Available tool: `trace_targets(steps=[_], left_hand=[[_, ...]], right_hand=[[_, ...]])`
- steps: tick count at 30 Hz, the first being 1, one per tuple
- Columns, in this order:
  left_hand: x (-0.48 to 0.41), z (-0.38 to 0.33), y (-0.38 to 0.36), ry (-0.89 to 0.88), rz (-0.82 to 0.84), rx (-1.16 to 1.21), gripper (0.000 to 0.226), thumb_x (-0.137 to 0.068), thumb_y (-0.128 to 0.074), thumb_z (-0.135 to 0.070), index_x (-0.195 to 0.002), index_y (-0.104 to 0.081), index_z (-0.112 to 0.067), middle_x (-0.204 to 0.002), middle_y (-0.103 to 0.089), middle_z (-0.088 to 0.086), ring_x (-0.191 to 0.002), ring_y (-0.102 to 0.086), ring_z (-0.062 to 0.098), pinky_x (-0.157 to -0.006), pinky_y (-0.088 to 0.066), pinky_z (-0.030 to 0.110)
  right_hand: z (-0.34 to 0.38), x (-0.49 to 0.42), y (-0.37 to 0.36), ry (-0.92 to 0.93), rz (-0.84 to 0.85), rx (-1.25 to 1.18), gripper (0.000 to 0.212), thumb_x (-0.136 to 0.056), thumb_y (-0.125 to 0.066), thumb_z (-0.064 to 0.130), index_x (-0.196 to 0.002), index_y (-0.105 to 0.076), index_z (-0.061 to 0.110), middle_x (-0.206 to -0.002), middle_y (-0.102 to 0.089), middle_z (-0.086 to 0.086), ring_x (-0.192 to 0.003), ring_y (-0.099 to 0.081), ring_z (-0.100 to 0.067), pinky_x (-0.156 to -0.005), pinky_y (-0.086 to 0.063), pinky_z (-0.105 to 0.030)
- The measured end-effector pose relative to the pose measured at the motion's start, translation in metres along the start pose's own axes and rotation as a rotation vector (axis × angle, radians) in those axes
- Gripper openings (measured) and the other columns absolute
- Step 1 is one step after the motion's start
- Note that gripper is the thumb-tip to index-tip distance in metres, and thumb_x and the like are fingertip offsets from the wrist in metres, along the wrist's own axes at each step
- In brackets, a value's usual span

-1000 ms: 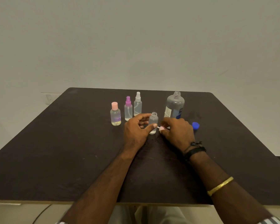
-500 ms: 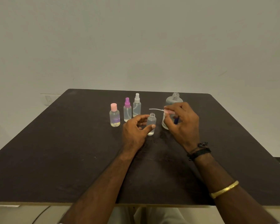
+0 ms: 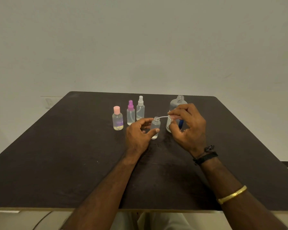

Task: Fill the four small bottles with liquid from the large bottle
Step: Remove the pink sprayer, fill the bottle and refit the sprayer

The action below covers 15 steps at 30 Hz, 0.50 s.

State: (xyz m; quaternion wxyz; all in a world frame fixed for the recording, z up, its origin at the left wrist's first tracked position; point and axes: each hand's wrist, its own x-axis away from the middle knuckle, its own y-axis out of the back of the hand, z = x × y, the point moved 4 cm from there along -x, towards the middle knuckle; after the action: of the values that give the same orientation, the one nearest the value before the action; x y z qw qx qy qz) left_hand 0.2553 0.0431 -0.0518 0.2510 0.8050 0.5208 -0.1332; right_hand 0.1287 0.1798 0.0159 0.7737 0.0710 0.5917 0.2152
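An open small clear bottle (image 3: 155, 127) stands on the dark table (image 3: 56, 155), and my left hand (image 3: 138, 135) holds it between thumb and fingers. My right hand (image 3: 186, 127) pinches a pink spray cap (image 3: 173, 116) whose thin tube (image 3: 163, 117) points left, its tip at the open bottle's mouth. Behind my right hand stands the large clear bottle (image 3: 177, 103), uncapped and partly hidden. Three capped small bottles stand at the back left: a pink-capped one (image 3: 117, 119), a purple sprayer (image 3: 130, 113) and a white sprayer (image 3: 140, 108).
A plain wall rises behind the table. The table's front edge (image 3: 90, 209) lies close to my body. A wall socket (image 3: 48, 102) shows past the table's far left corner.
My right hand picked the spray cap up from the table, raised it, then moved it left so its tube tip reaches the open bottle's mouth. The blue cap is now hidden.
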Motion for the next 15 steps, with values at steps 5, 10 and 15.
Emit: trace_targets(steps=[5,10,15], left_hand=[[0.001,-0.002,-0.002,0.0,0.02,0.031,0.047,-0.077,-0.089,-0.03,-0.12,-0.074,-0.019,-0.106,-0.076,-0.008,-0.094,-0.071,0.002,-0.083,-0.061,0.023],[0.001,-0.003,-0.003,-0.015,0.036,0.036,0.048,-0.078,-0.088,-0.03,-0.121,-0.072,-0.019,-0.108,-0.076,-0.007,-0.096,-0.071,0.002,-0.084,-0.061,0.022],[0.001,-0.003,-0.003,-0.037,0.039,0.034,0.046,-0.078,-0.088,-0.027,-0.12,-0.073,-0.017,-0.107,-0.077,-0.007,-0.095,-0.071,-0.001,-0.082,-0.06,0.02]], right_hand=[[0.003,-0.006,-0.007,-0.036,0.032,-0.072,0.031,-0.089,-0.074,0.006,-0.12,-0.068,0.01,-0.111,-0.07,0.001,-0.097,-0.064,-0.009,-0.083,-0.057,-0.03],[-0.004,-0.008,-0.02,-0.131,0.127,-0.15,0.04,-0.093,-0.074,0.015,-0.131,-0.063,0.017,-0.112,-0.07,0.006,-0.099,-0.068,-0.007,-0.08,-0.061,-0.033],[-0.006,-0.006,-0.028,-0.142,0.24,-0.143,0.047,-0.091,-0.073,0.011,-0.135,-0.06,0.022,-0.113,-0.07,0.008,-0.101,-0.066,-0.005,-0.084,-0.059,-0.029]])
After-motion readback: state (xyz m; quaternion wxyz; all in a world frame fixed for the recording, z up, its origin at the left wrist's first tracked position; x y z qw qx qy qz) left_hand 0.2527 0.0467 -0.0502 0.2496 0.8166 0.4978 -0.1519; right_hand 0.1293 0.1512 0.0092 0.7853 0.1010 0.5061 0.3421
